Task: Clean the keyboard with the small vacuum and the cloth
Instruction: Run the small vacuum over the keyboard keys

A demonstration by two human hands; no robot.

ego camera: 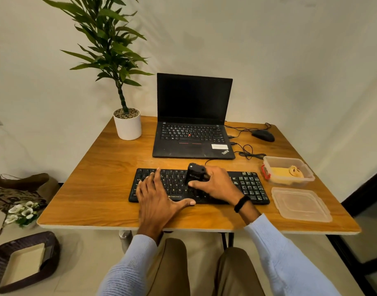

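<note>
Keyboard [199, 188] cleaning is at the vacuuming stage, by the look of it. The right hand [217, 184] has its fingers [192, 184] wrapped around the small vacuum [195, 172], which stands on the middle keys, roughly upright and leaning slightly away from the person. Its underside is hidden, so I can't tell whether the nozzle touches the keys. The left hand [156, 195] lies flat, fingers spread wide, pressing the left half of the keyboard and holding nothing. The keyboard sits near the front edge of the tabletop [93, 178], long axis running left to right, number pad to the right, in front of the laptop [192, 122]. The cloth [286, 172] seems to be bunched in the open container [289, 170] to the right, so wiping is not yet done.
</note>
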